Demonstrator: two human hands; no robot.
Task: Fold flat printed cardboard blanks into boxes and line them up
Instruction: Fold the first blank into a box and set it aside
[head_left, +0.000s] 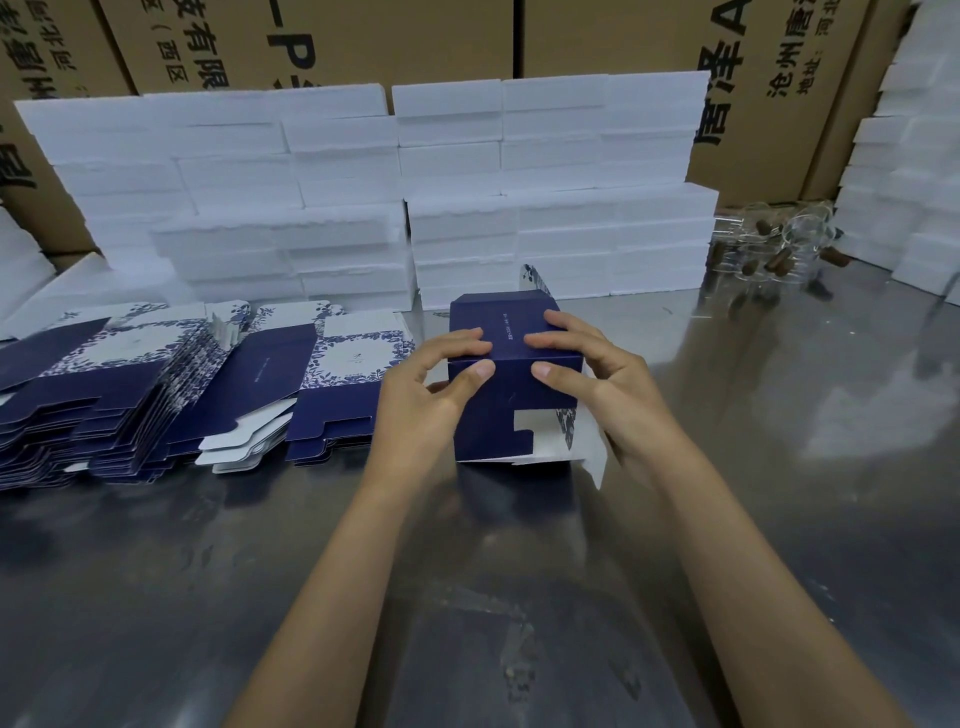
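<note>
on the steel table (727, 467), both hands grip a seemingly half-folded navy box (514, 379).

Flat blanks (156, 395) crowd left; foam blocks (363, 197) wall the back.

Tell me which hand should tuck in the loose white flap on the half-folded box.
Right, probably. The white flap sticks out at the lower right of the navy box, just below the right hand. The left hand grips the opposite side and can steady it.

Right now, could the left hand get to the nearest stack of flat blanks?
Probably yes: the stack of flat blanks lies just beside the left hand, nothing between, though it grips the half-folded box.
</note>
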